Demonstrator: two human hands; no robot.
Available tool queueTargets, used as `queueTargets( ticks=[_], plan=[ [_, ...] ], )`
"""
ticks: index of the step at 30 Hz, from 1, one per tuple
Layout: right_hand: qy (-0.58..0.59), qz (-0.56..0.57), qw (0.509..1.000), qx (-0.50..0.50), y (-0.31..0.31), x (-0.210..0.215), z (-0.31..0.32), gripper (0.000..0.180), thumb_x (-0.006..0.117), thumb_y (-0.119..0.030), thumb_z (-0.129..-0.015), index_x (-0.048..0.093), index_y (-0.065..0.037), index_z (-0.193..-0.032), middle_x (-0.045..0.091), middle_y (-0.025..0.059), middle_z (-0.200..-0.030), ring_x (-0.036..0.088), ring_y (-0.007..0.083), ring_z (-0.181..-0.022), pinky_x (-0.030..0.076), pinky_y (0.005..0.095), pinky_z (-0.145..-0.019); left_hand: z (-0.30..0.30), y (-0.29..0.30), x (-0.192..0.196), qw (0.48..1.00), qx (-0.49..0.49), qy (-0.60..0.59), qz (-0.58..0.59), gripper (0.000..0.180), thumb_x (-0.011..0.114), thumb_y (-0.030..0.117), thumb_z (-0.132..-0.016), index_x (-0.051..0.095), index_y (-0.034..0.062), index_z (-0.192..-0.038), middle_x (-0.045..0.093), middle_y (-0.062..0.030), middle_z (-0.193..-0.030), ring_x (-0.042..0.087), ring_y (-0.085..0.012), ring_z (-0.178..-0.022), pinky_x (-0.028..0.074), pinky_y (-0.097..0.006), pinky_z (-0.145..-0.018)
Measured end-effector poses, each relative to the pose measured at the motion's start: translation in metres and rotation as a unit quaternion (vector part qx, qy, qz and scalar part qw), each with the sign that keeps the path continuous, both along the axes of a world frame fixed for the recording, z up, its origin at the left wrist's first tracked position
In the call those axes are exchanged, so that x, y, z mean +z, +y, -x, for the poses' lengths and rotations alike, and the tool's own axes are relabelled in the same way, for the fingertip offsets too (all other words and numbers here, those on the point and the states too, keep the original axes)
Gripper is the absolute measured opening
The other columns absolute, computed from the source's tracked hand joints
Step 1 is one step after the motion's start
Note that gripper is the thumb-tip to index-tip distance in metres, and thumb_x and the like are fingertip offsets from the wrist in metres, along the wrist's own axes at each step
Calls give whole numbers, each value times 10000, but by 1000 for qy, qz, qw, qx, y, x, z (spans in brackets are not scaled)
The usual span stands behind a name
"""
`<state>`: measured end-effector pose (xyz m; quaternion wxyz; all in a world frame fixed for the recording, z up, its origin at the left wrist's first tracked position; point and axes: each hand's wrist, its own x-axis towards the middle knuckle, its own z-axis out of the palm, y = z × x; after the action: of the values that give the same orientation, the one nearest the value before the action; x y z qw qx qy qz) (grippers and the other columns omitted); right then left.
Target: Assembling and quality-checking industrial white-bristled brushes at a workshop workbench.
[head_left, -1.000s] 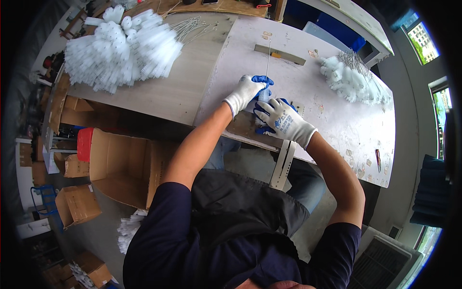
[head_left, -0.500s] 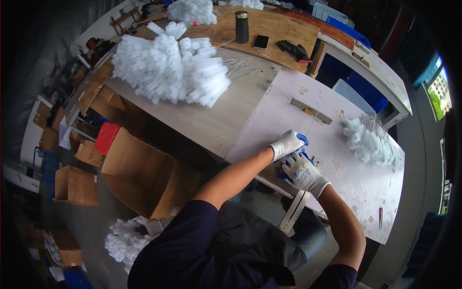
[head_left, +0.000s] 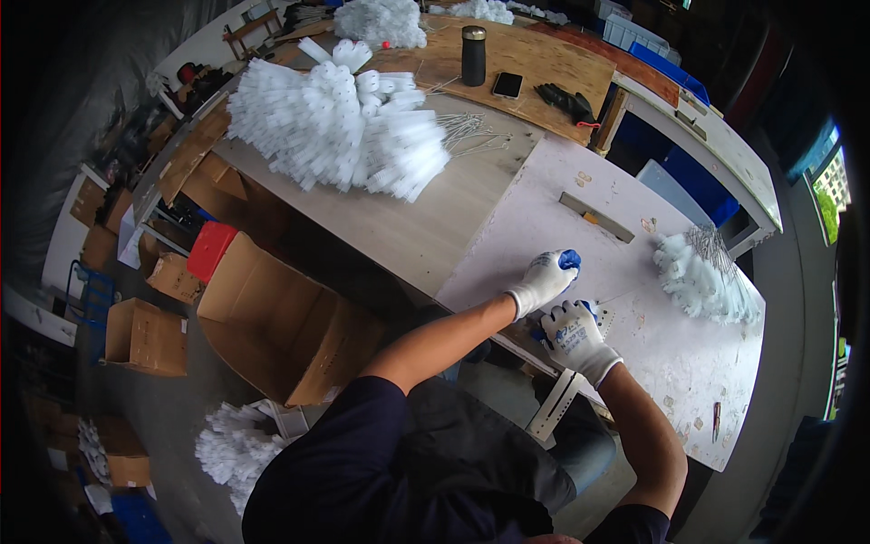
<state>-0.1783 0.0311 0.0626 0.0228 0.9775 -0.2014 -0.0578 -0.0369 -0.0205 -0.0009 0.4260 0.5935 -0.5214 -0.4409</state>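
Both hands in white knit gloves w/ blue palms, resting on pale worn table [head_left: 562, 213] near its front edge. Left hand [head_left: 542, 281] curled, fingers down; right hand [head_left: 575, 337] just beside it, over small flat pale piece [head_left: 602, 317]. Grip on piece: cannot tell. Pile of white bristly brush pieces [head_left: 702, 281] well apart, right side; small grey flat bar [head_left: 595, 217] beyond hands.

whatever the gloved right hand [head_left: 575, 336] covers, left hand [head_left: 544, 280] fingers' hold too small to tell
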Motion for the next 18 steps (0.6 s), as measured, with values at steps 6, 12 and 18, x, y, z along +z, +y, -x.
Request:
queueTargets(
  ticks=[6,12,18],
  plan=[
    [89,-24,987,-129,19,4,-9,261,561,-303,-887,657,-64,-929,692,131,-877,685,287,-822,513,399,-740,-36,101,13,985,83,140,50,161,588,85,-937,668,0,-1048,694,-21,-864,621,-84,-676,509,-239,-605],
    [52,-89,960,-262,37,2,-22,274,522,-279,-920,664,-45,-930,712,159,-815,712,307,-741,544,406,-685,-14,196,6,964,-118,193,-138,157,580,143,-970,673,21,-1003,656,-5,-794,589,-67,-640,481,-229,-558],
    [-62,-84,923,-372,46,-22,-27,320,525,-291,-933,665,-6,-886,693,226,-832,685,389,-786,530,475,-733,45,196,-22,873,-100,431,-207,226,525,253,-998,579,65,-1112,667,-41,-917,642,-106,-715,536,-253,-618]
  ],
)
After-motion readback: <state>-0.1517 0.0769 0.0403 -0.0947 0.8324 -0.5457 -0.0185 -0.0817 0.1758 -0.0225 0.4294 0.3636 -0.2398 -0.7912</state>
